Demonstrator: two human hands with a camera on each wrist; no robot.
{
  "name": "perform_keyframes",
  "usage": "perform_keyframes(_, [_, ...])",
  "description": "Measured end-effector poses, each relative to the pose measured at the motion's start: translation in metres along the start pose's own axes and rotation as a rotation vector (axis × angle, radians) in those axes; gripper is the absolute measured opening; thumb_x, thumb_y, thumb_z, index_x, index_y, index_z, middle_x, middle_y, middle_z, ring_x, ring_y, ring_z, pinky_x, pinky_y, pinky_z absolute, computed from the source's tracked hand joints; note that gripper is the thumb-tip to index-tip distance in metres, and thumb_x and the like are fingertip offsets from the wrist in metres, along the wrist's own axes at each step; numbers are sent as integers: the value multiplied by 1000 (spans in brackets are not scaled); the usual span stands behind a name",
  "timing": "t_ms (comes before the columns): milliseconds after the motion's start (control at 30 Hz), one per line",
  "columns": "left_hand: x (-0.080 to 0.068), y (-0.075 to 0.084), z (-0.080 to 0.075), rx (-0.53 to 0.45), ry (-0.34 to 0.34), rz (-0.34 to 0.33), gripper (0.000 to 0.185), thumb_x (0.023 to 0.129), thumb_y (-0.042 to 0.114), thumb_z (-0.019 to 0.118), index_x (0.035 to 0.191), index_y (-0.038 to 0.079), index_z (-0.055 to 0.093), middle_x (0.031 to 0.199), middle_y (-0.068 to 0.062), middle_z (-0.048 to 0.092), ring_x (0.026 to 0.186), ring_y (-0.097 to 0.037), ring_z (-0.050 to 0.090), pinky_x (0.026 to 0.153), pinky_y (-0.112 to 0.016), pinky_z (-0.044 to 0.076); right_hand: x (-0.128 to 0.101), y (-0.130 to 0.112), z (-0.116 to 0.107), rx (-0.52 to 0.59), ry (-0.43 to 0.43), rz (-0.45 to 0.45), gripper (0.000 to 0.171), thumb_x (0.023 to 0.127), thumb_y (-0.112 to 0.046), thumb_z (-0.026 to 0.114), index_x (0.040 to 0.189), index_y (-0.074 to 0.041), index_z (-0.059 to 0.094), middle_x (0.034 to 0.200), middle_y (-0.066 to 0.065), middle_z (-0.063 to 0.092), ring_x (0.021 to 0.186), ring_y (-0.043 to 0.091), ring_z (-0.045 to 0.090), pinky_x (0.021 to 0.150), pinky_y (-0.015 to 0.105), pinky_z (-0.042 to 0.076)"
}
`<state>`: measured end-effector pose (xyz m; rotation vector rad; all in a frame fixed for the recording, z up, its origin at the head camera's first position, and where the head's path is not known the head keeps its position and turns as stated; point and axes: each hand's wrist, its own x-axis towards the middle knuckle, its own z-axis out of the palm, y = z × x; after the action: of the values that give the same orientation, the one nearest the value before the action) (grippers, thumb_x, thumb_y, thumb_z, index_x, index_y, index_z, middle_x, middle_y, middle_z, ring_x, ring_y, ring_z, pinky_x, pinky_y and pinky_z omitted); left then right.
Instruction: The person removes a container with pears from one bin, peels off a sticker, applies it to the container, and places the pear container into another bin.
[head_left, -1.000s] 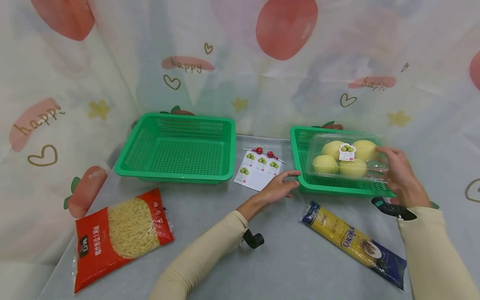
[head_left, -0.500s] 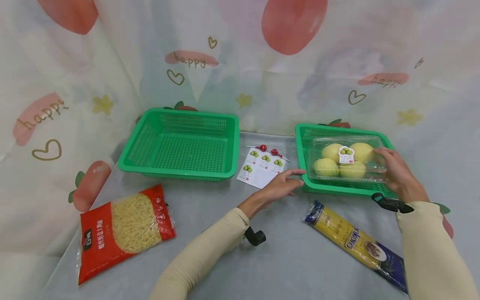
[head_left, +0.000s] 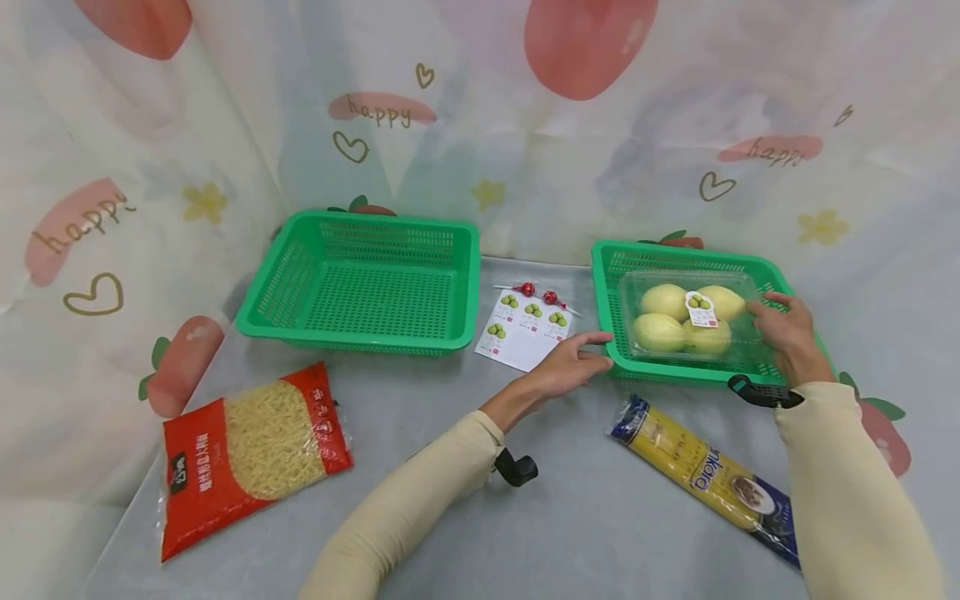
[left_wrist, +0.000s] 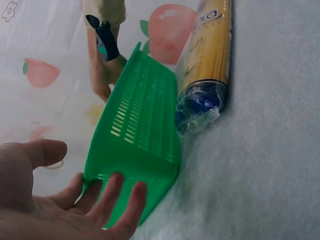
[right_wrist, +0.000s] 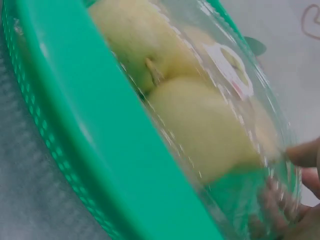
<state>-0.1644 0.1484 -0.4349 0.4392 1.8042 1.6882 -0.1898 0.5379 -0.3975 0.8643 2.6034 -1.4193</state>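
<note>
A clear plastic box (head_left: 738, 343) of pale yellow pears (head_left: 660, 332), with a label (head_left: 702, 310) on its lid, lies in the right green basket (head_left: 667, 372). My right hand (head_left: 793, 335) is at the box's right end with its fingers spread apart. One fingertip is right at the lid's edge in the right wrist view, where fingers (right_wrist: 305, 152) also show blurred beside the plastic. My left hand (head_left: 564, 367) touches the basket's left end. Its extended fingers (left_wrist: 112, 195) lie against the end wall in the left wrist view, the thumb standing apart.
Another green basket (head_left: 360, 339) stands at the back left. Between the baskets lie a sticker sheet (head_left: 517, 337) and two red lollipops (head_left: 550, 297). A red bag of pasta (head_left: 258, 454) is at front left, and a yellow-and-blue spaghetti pack (head_left: 697, 475) before the right basket.
The box of pears has gone down deeper into the right basket, and my right hand's fingers have spread at its end. My left hand has stayed at the basket's left end.
</note>
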Motion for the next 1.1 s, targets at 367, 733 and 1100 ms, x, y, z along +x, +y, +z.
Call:
perform_keyframes(367, [10, 4, 14, 28, 52, 31, 53, 107, 26, 64, 158, 21, 50, 154, 1, 56, 123, -12, 64, 96, -31, 55, 12, 2, -4, 99, 78, 24, 39, 108, -20, 53, 145, -31, 50, 104, -8, 49, 64, 4, 47, 57, 25, 45])
perform_keyframes(733, [4, -3, 16, 62, 114, 39, 55, 106, 24, 63, 159, 23, 50, 159, 5, 50, 136, -16, 56, 95, -29, 53, 17, 17, 9, 13, 52, 5, 59, 110, -29, 44, 167, -22, 33, 110, -7, 47, 78, 4, 50, 65, 26, 47])
perform_keyframes(1100, [-5, -4, 8, 85, 48, 50, 59, 106, 25, 63, 163, 25, 45, 164, 4, 45, 145, -23, 49, 99, -30, 51, 8, 15, 13, 52, -1, 5, 51, 112, -30, 40, 162, -34, 35, 109, -7, 51, 84, 6, 50, 61, 26, 43])
